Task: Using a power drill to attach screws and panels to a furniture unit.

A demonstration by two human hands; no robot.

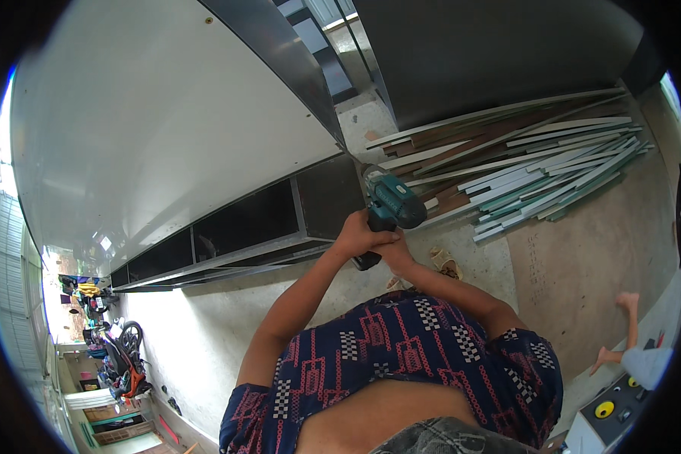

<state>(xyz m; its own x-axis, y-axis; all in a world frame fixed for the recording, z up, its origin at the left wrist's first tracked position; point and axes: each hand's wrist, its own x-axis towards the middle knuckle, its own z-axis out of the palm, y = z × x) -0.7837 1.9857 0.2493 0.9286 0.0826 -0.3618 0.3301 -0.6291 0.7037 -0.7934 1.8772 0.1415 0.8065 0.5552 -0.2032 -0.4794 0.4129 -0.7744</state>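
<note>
A teal and black cordless drill [392,198] is held out in front of me. My left hand [353,236] is closed round its grip, just below the drill body. My right hand [395,254] is closed at the same grip from the right side, its fingers partly hidden behind the left hand. The drill's bit points up and left, at the corner of a large cabinet with a white panel [174,121] and black compartments [250,219]. Whether the tip touches the cabinet edge, I cannot tell. A screw head [209,20] shows near the panel's upper edge.
Long narrow strips [537,170] lie piled on the floor at right, below a dark upright panel [499,57]. A brown sheet [575,257] covers floor there. Another person's bare feet [617,333] show at lower right, near a box with yellow discs [604,409]. Motorbikes [125,363] stand far left.
</note>
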